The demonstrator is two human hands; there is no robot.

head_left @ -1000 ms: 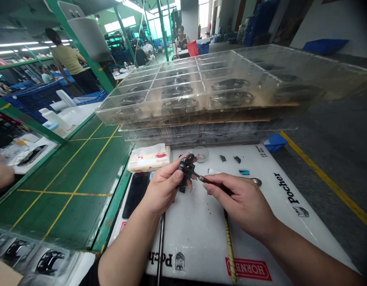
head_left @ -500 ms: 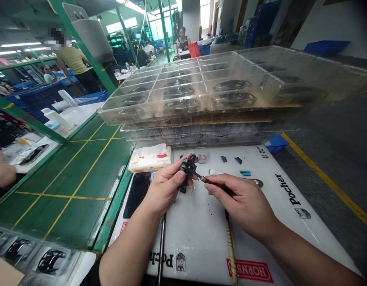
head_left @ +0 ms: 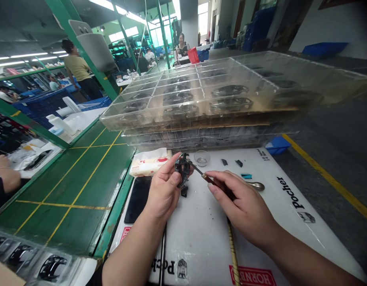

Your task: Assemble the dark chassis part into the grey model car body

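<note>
My left hand (head_left: pixel 165 186) holds up a small black moulded part (head_left: pixel 181 169) between thumb and fingers. My right hand (head_left: pixel 243 202) grips a brown-handled hand tool (head_left: pixel 201 173) with a brass collar and a slim metal shaft. The shaft points up and left, its tip at the right side of the black part; whether the tip touches is hard to tell. Below the part, a black piece (head_left: pixel 184 192) shows near my left fingers. A small clear round dish (head_left: pixel 201 158) stands behind the tool on the white covered worktop (head_left: pixel 198 238).
Stacked clear trays (head_left: pixel 183 113) of black parts stand at the back. A tissue pack (head_left: pixel 147 162) and phone (head_left: pixel 137 200) lie left, beside a green surface (head_left: pixel 61 186). Black pieces (head_left: pixel 238 163), a blue clip (head_left: pixel 246 176) and a spoon-like metal end (head_left: pixel 257 186) lie right.
The black part has turned in my left hand and shifted slightly left. The tool's shaft now slants more steeply, with more of it showing. The view has tilted slightly.
</note>
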